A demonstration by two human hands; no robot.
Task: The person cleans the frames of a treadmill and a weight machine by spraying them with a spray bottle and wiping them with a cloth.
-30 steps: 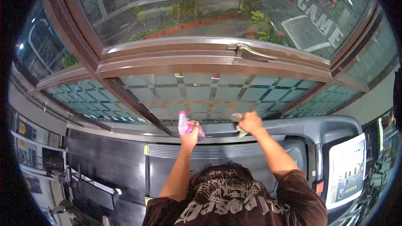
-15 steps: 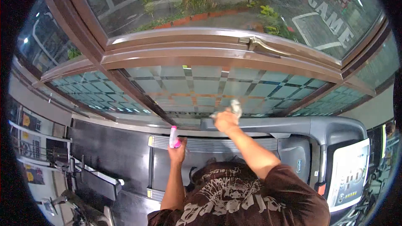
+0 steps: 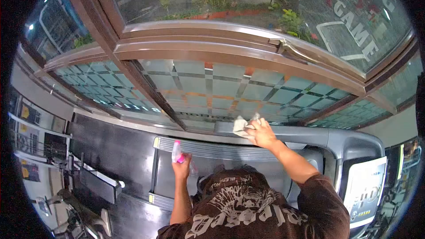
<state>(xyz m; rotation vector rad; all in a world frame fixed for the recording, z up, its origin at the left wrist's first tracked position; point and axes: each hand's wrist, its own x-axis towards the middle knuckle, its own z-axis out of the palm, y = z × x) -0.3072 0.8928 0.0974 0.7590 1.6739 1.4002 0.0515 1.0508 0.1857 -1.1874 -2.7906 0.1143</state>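
Right hand (image 3: 262,133) presses a clutched cloth (image 3: 241,126) flat onto the treadmill rail (image 3: 310,133); at eight o'clock, left hand (image 3: 181,161) grips a pink spray bottle (image 3: 176,151) upright, ready.

Your right hand (image 3: 262,133) grips a soft, crumpled white cloth (image 3: 241,126). Your left hand (image 3: 182,168) holds a glossy pink and white plastic spray bottle (image 3: 176,151). The window glass (image 3: 212,90) is frosted in matt squares split by clear shiny lines, and its frame (image 3: 221,53) looks like smooth brown metal with a satin sheen. The treadmill rail (image 3: 310,135) is smooth grey plastic; the black surface (image 3: 110,155) beside it is matt
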